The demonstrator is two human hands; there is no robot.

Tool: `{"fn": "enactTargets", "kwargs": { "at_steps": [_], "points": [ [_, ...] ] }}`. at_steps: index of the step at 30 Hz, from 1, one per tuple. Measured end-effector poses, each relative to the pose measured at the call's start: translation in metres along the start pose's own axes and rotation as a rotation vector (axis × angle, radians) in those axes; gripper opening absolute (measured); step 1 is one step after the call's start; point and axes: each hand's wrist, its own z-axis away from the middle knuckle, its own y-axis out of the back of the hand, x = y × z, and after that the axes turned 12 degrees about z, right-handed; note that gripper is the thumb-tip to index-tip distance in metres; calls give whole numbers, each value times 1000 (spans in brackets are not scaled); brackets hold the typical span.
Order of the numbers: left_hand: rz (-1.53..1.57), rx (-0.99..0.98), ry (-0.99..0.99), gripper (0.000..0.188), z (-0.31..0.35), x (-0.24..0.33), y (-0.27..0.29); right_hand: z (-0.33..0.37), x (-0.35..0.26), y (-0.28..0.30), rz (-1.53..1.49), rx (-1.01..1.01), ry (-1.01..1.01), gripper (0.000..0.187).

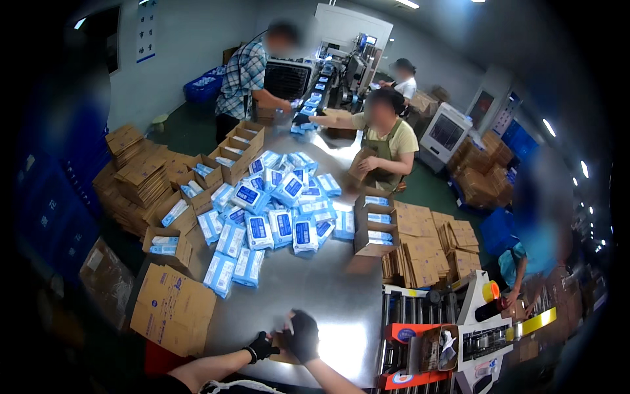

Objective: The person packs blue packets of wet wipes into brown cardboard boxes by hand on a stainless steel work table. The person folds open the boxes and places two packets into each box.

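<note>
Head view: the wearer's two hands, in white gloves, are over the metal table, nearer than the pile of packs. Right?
Not quite: the head view shows black gloves on the left hand and right hand, not white ones. Both hands are indeed over the metal table, nearer than the pile of packs.

On the worktop (302, 282): over twenty wipes packs (260, 230), three open cartons (374, 248) along its right edge, two gloved hands (304, 336) near its near edge; four co-workers (394, 141) around.
</note>
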Motion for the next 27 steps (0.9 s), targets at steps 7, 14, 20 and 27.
{"fn": "enactTargets", "kwargs": {
  "at_steps": [7, 14, 20, 27],
  "points": [
    [-277, -591, -539, 40, -19, 11, -15, 83, -11, 15, 316, -462, -165, 64],
    [-1143, -591, -796, 46, -135, 183, -72, 104, 116, 76, 256, -324, -206, 65],
    [-1162, 336, -659, 77, -315, 392, -133, 122, 192, 120, 198, -284, -305, 60],
    [-1453, 210, -899, 28, -325, 361, -129, 155, 249, 128, 64, -159, -362, 60]
  ]
}}
